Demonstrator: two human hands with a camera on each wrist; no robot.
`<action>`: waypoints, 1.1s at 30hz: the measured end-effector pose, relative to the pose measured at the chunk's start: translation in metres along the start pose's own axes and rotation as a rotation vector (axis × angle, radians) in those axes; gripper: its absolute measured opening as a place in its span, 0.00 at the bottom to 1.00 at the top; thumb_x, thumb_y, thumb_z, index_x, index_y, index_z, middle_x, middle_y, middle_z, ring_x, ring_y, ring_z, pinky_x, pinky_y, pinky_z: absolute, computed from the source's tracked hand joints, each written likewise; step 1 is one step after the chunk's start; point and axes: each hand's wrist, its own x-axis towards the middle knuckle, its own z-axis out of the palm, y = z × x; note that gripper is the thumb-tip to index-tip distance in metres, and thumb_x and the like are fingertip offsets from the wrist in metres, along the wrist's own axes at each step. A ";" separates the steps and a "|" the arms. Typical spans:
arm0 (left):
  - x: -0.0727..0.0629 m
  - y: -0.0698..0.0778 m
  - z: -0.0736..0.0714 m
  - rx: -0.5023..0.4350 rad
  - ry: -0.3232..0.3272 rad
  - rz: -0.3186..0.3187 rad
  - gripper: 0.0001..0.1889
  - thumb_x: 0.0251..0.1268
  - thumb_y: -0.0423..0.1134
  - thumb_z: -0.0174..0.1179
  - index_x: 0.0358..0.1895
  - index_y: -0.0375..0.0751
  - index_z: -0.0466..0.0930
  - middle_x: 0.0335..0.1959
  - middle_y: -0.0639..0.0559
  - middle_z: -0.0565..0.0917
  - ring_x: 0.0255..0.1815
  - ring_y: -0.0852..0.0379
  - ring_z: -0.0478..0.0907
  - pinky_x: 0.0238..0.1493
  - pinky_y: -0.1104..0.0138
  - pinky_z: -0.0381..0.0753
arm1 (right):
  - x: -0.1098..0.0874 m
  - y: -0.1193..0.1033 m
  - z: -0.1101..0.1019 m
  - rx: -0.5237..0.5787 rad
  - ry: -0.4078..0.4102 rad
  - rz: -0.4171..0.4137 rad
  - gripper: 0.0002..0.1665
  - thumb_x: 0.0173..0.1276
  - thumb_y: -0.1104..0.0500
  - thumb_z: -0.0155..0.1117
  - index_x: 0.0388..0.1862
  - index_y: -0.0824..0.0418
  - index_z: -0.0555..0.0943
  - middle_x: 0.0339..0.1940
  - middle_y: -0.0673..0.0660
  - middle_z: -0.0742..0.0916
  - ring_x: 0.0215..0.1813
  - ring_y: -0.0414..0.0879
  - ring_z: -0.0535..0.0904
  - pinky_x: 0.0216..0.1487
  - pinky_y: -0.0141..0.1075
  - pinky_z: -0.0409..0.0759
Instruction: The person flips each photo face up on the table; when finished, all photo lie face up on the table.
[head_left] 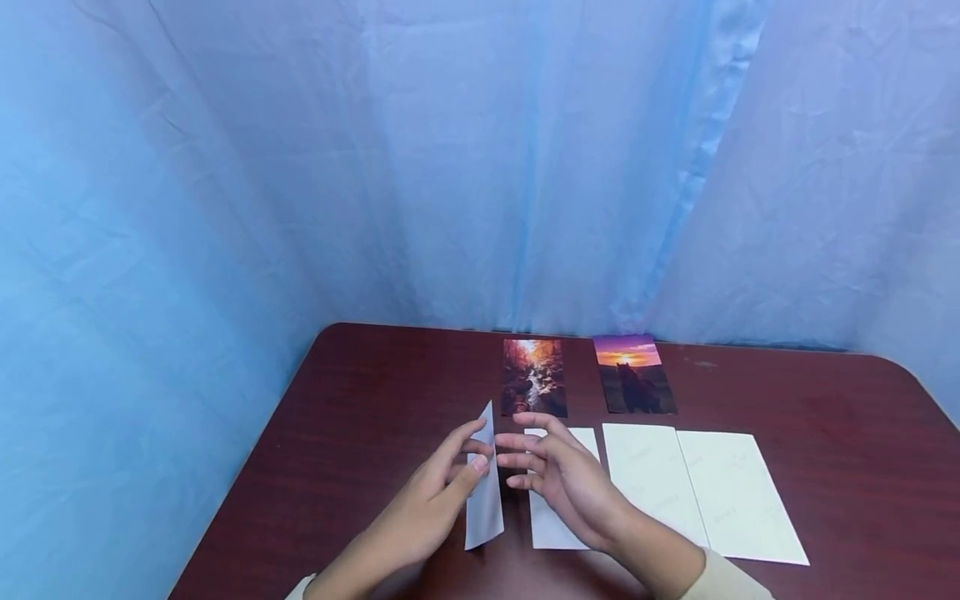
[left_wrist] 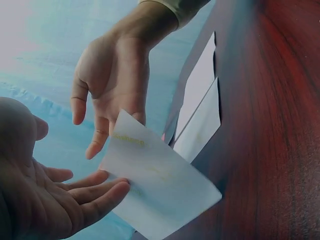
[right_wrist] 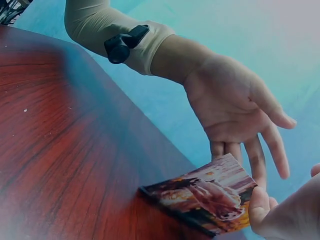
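A picture card (head_left: 487, 508) stands nearly upright between the two hands, its white back turned to the left. Straight fingers of the left hand (head_left: 431, 504) lie against that back, as the left wrist view shows on the card (left_wrist: 160, 175). On the other side, the right hand (head_left: 573, 479) is spread, with fingertips at or close to the card's edge. In the right wrist view the printed face of the card (right_wrist: 215, 197) shows, blurred, in reds and browns. Whether the card's lower edge rests on the table, I cannot tell.
On the brown table (head_left: 360, 400) several white cards lie face down, among them a middle card (head_left: 645, 475) and a right card (head_left: 738, 492). Behind them are a forest stream picture (head_left: 534, 379) and a horse at sunset picture (head_left: 636, 379). Pale blue curtains (head_left: 450, 167) hang behind.
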 end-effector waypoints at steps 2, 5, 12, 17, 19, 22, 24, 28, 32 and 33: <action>-0.003 0.000 0.000 -0.013 0.000 0.007 0.29 0.88 0.53 0.45 0.85 0.57 0.56 0.72 0.47 0.77 0.70 0.44 0.80 0.65 0.51 0.84 | -0.002 -0.001 0.004 -0.014 0.007 -0.016 0.29 0.83 0.57 0.43 0.78 0.63 0.56 0.74 0.67 0.78 0.64 0.48 0.82 0.61 0.38 0.83; -0.007 -0.001 -0.001 -0.030 0.000 0.024 0.29 0.88 0.52 0.45 0.86 0.57 0.55 0.72 0.46 0.76 0.69 0.44 0.80 0.65 0.57 0.84 | -0.004 -0.002 0.009 -0.028 0.025 -0.038 0.27 0.83 0.57 0.45 0.76 0.62 0.58 0.71 0.63 0.80 0.63 0.48 0.81 0.62 0.40 0.82; -0.005 0.000 -0.005 -0.113 0.021 0.074 0.29 0.88 0.47 0.47 0.85 0.50 0.57 0.71 0.39 0.76 0.66 0.43 0.82 0.59 0.66 0.85 | -0.001 -0.002 0.019 -0.100 0.074 -0.071 0.28 0.81 0.56 0.49 0.76 0.60 0.61 0.74 0.68 0.77 0.64 0.50 0.79 0.65 0.43 0.76; -0.008 -0.003 -0.008 -0.117 0.067 0.059 0.29 0.87 0.44 0.49 0.83 0.44 0.58 0.69 0.37 0.76 0.64 0.43 0.82 0.58 0.64 0.86 | 0.005 0.006 0.027 -0.125 0.079 -0.046 0.29 0.80 0.57 0.47 0.77 0.60 0.61 0.76 0.69 0.76 0.63 0.49 0.81 0.66 0.44 0.72; -0.011 -0.004 -0.009 -0.067 0.094 0.029 0.29 0.86 0.45 0.51 0.83 0.47 0.59 0.68 0.41 0.78 0.64 0.45 0.82 0.59 0.64 0.85 | 0.007 0.009 0.030 -0.128 0.076 -0.034 0.29 0.80 0.57 0.47 0.77 0.60 0.61 0.76 0.69 0.76 0.63 0.49 0.81 0.66 0.43 0.72; -0.016 -0.003 -0.010 0.038 0.131 -0.026 0.30 0.85 0.50 0.53 0.83 0.54 0.59 0.67 0.47 0.81 0.63 0.51 0.83 0.58 0.65 0.84 | 0.010 0.016 0.032 -0.133 0.060 -0.023 0.30 0.80 0.58 0.47 0.77 0.62 0.60 0.76 0.70 0.76 0.64 0.50 0.81 0.65 0.43 0.73; -0.018 -0.004 -0.011 0.113 0.137 -0.053 0.31 0.84 0.53 0.53 0.83 0.57 0.59 0.66 0.50 0.82 0.63 0.54 0.83 0.55 0.65 0.83 | 0.012 0.023 0.032 -0.151 0.045 -0.013 0.31 0.80 0.58 0.47 0.78 0.63 0.59 0.75 0.71 0.76 0.65 0.50 0.81 0.65 0.43 0.74; -0.021 -0.010 -0.014 0.192 0.123 -0.071 0.32 0.83 0.56 0.53 0.83 0.55 0.58 0.64 0.47 0.84 0.58 0.55 0.84 0.52 0.61 0.84 | 0.017 0.036 0.031 -0.197 0.004 0.006 0.29 0.81 0.58 0.46 0.77 0.64 0.60 0.76 0.72 0.76 0.68 0.57 0.81 0.69 0.51 0.76; -0.022 -0.021 -0.013 0.265 0.112 -0.095 0.35 0.82 0.57 0.54 0.84 0.51 0.58 0.64 0.45 0.84 0.52 0.57 0.85 0.47 0.59 0.84 | 0.024 0.048 0.029 -0.219 0.002 0.029 0.28 0.82 0.58 0.44 0.76 0.67 0.61 0.73 0.73 0.77 0.66 0.60 0.83 0.70 0.53 0.77; -0.021 -0.025 -0.013 0.294 0.114 -0.100 0.35 0.82 0.57 0.55 0.83 0.51 0.58 0.64 0.45 0.84 0.51 0.57 0.85 0.46 0.58 0.84 | 0.026 0.051 0.029 -0.221 0.007 0.032 0.28 0.82 0.58 0.44 0.76 0.68 0.62 0.72 0.72 0.78 0.65 0.59 0.83 0.69 0.51 0.77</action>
